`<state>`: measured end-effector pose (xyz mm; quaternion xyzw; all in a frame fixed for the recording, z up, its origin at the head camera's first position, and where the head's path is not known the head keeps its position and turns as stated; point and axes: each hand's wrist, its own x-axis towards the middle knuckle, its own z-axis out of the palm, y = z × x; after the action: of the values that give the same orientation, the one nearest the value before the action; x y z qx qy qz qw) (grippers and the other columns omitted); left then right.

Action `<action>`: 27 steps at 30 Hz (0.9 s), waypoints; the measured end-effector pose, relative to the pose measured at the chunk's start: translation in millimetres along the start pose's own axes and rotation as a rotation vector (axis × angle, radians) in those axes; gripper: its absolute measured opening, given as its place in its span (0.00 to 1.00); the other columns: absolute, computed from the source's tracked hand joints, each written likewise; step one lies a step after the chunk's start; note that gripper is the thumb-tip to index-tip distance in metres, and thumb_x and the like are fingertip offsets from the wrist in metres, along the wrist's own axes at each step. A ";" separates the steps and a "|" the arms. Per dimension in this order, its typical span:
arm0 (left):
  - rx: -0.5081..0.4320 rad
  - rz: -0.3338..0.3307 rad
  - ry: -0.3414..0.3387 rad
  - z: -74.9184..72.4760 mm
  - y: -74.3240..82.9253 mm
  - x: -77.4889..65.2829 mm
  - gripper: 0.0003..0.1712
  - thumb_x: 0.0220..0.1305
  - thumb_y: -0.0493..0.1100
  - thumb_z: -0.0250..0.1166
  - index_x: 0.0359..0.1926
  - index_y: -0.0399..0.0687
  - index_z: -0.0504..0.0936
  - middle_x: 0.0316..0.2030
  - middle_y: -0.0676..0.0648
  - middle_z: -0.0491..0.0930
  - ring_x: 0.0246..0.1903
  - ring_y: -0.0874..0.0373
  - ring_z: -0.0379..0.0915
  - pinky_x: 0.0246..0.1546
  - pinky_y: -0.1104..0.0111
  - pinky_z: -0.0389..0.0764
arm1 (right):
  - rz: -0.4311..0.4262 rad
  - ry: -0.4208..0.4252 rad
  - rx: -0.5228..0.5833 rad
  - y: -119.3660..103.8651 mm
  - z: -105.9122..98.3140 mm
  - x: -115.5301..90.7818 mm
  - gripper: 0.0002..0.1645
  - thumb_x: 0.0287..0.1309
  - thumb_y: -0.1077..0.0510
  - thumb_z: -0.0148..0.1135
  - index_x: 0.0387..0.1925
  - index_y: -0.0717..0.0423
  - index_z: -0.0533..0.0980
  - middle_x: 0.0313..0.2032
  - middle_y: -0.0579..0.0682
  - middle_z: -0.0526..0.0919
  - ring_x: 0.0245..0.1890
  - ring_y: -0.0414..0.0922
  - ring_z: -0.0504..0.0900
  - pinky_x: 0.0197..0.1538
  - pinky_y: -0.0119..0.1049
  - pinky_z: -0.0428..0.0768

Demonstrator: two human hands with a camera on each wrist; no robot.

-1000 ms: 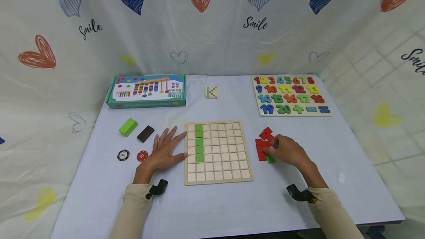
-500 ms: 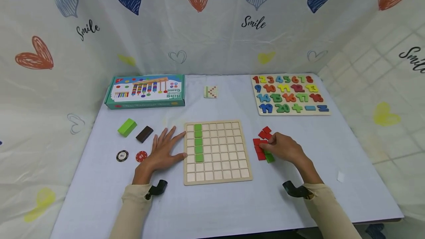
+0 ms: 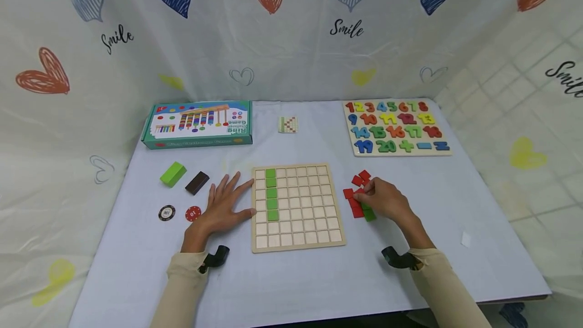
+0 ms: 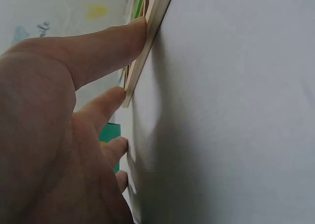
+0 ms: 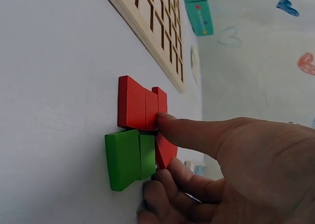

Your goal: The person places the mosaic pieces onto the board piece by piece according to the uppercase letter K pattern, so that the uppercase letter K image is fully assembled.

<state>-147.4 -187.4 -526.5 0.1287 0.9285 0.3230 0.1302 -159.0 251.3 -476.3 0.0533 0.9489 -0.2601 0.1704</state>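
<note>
A wooden grid board (image 3: pixel 298 248) lies flat in the middle of the table, with several green square tiles (image 3: pixel 272 193) down its second column. My left hand (image 3: pixel 222 209) is spread on the table, its thumb and index fingertips against the board's left edge. To the right of the board, my right hand (image 3: pixel 388 200) pinches a red tile (image 5: pixel 166 149) between thumb and index finger; it is tilted in the right wrist view. Beside it are other red tiles (image 5: pixel 133 103) and a few green tiles (image 5: pixel 123 157). Farther back lie more red tiles (image 3: pixel 364 175).
A green block (image 3: pixel 173 174), a dark brown block (image 3: pixel 197 182), a black-and-white chip (image 3: pixel 166 212) and a red chip (image 3: pixel 193 213) lie left. At the back are a ring game box (image 3: pixel 196 128), a small pattern card (image 3: pixel 288 125) and a number puzzle board (image 3: pixel 396 153).
My right hand has shifted slightly left and away from me, from the green tiles onto a red one. The red tiles there have moved apart a little. My left hand stays put.
</note>
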 end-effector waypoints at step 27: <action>0.010 -0.020 -0.020 -2.9 2.2 1.2 0.48 0.68 0.58 0.70 0.84 0.60 0.60 0.86 0.41 0.40 0.84 0.35 0.24 0.77 0.35 0.21 | -0.084 -0.177 0.040 8.9 -13.5 -17.4 0.21 0.62 0.57 0.75 0.50 0.63 0.78 0.42 0.57 0.82 0.44 0.52 0.79 0.42 0.41 0.84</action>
<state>-149.2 -186.9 -523.1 0.1232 0.9300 0.3158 0.1422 -145.0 265.6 -463.5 -0.0061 0.9263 -0.2894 0.2413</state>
